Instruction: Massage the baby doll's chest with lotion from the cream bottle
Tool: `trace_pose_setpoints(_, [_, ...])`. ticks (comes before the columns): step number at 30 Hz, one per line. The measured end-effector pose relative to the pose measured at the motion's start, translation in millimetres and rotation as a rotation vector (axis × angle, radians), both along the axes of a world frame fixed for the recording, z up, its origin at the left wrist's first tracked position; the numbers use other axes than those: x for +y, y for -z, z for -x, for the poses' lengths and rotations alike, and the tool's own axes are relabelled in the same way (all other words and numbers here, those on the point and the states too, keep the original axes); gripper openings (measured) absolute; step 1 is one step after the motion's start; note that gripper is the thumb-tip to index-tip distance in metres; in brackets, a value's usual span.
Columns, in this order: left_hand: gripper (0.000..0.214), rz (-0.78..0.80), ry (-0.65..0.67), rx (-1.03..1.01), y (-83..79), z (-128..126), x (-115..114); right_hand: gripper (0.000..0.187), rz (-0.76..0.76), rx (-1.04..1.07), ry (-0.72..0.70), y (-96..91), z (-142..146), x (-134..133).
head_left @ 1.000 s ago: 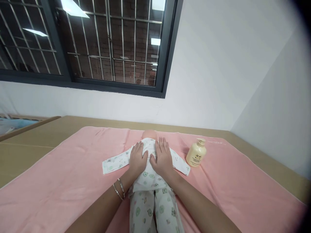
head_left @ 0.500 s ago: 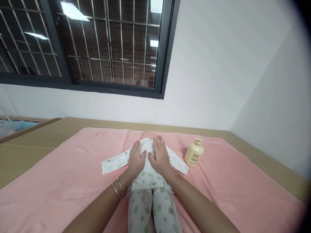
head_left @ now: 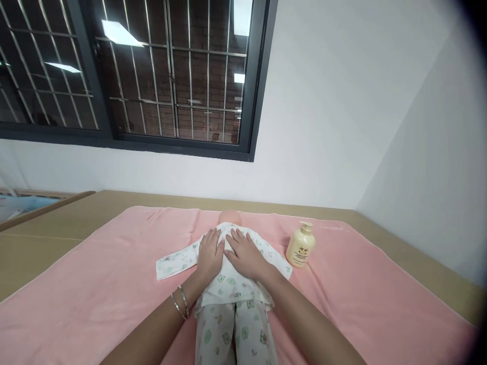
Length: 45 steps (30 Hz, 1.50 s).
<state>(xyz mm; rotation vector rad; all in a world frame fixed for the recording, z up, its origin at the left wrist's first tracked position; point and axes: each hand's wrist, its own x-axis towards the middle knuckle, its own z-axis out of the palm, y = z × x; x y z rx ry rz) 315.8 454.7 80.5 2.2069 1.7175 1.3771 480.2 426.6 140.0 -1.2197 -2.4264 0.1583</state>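
My left hand (head_left: pixel 210 253) and right hand (head_left: pixel 247 256) rest flat, gripping nothing, on the shirt (head_left: pixel 230 284) of a doll (head_left: pixel 230 218) lying on a pink sheet (head_left: pixel 114 274); light, even pressure should serve best.

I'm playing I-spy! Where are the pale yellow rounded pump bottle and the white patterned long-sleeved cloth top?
Pale yellow rounded pump bottle (head_left: pixel 300 248): head view, on its body.
White patterned long-sleeved cloth top (head_left: pixel 229 283): head view, lower middle part.
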Motion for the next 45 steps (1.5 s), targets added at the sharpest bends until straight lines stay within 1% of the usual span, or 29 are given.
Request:
trace_pose_setpoints(3, [0.042, 0.0, -0.015, 0.026, -1.8, 1, 0, 0.048, 0.095, -0.026, -0.085, -35.0, -28, -10])
trace_pose_setpoints(5, [0.041, -0.009, -0.037, 0.074, -5.6, 1, -1, 0.051, 0.176, 0.021, -0.05, -62.7, -53, -23])
trace_pose_setpoints(7, [0.04, -0.032, -0.036, 0.159, -12.9, 1, -3, 0.052, 0.176, 0.067, 0.002, -87.1, -82, -37])
trace_pose_setpoints(9, [0.038, -0.052, -0.005, 0.242, -23.9, -3, -10, 0.055, 0.125, 0.126, 0.141, -103.7, -114, -50])
trace_pose_setpoints(11, [0.038, -0.031, 0.065, 0.268, -37.8, -9, -22, 0.058, 0.089, 0.187, 0.313, -111.4, -146, -58])
trace_pose_setpoints(12, [0.039, 0.008, 0.123, 0.245, -45.4, -14, -28, 0.059, 0.084, 0.218, 0.395, -112.5, -162, -61])
trace_pose_setpoints(14, [0.043, 0.145, 0.276, 0.114, -61.0, -28, -42, 0.059, 0.095, 0.262, 0.541, -111.4, -191, -66])
trace_pose_setpoints(15, [0.045, 0.232, 0.352, 0.002, -68.7, -36, -47, 0.057, 0.103, 0.276, 0.595, -110.1, -203, -67])
trace_pose_setpoints(16, [0.047, 0.319, 0.413, -0.14, -76.3, -45, -50, 0.055, 0.111, 0.288, 0.635, -108.7, -214, -68])
trace_pose_setpoints(18, [0.053, 0.487, 0.522, -0.467, -91.4, -66, -49, 0.052, 0.129, 0.315, 0.67, -106.2, -226, -67])
trace_pose_setpoints(20, [0.061, 0.667, 0.647, -0.794, -106.0, -90, -40, 0.054, 0.185, 0.336, 0.671, -104.2, -230, -61])
trace_pose_setpoints(22, [0.064, 0.843, 0.771, -1.061, -119.4, -115, -27, 0.061, 0.269, 0.328, 0.659, -102.1, -226, -52])
trace_pose_setpoints(24, [0.067, 0.963, 0.779, -1.293, -130.1, -141, -13, 0.066, 0.323, 0.296, 0.62, -100.0, -218, -43])
trace_pose_setpoints(25, [0.068, 0.993, 0.771, -1.381, -134.0, -153, -7, 0.066, 0.327, 0.28, 0.589, -99.1, -214, -39])
trace_pose_setpoints(27, [0.07, 1.036, 0.752, -1.502, -139.1, -175, 3, 0.062, 0.313, 0.247, 0.518, -97.9, -205, -33])
trace_pose_setpoints(29, [0.072, 1.064, 0.74, -1.564, -140.6, -192, 9, 0.059, 0.307, 0.188, 0.464, -97.5, -196, -30])
trace_pose_setpoints(32, [0.075, 1.086, 0.75, -1.609, -137.4, -206, 14, 0.059, 0.307, 0.089, 0.458, -97.3, -187, -27])
trace_pose_setpoints(35, [0.077, 1.097, 0.778, -1.634, -130.2, -209, 14, 0.055, 0.262, 0.029, 0.5, -96.3, -180, -23])
trace_pose_setpoints(38, [0.079, 1.126, 0.794, -1.652, -123.4, -201, 11, 0.051, 0.176, -0.054, 0.571, -94.0, -175, -15])
trace_pose_setpoints(41, [0.078, 1.151, 0.783, -1.673, -120.9, -184, 5, 0.048, 0.124, -0.092, 0.641, -92.3, -173, -7])
trace_pose_setpoints(45, [0.078, 1.159, 0.783, -1.695, -122.7, -147, -11, 0.042, 0.137, -0.067, 0.696, -92.4, -176, 2])
